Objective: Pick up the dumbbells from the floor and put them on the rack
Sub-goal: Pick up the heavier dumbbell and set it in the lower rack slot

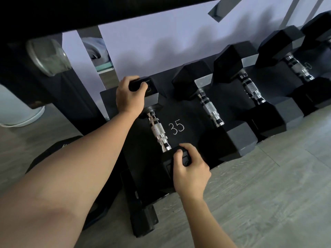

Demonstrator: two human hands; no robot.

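Note:
A black hex dumbbell (158, 130) with a chrome knurled handle lies on the low black rack shelf (180, 111), at its left end beside a chalked "35". My left hand (128, 94) grips the far head of this dumbbell. My right hand (190, 171) grips its near head at the shelf's front edge. Both hands partly hide the heads. Three more black hex dumbbells (210, 108) (250, 88) (299, 68) lie in a row to the right on the same shelf.
A black upper rack shelf (89, 13) overhangs the top of the view. The rack's upright (75, 97) and bolted foot (143, 219) stand at the left. A dark round object (53, 153) lies on the grey wood-look floor (268, 194) under my left arm.

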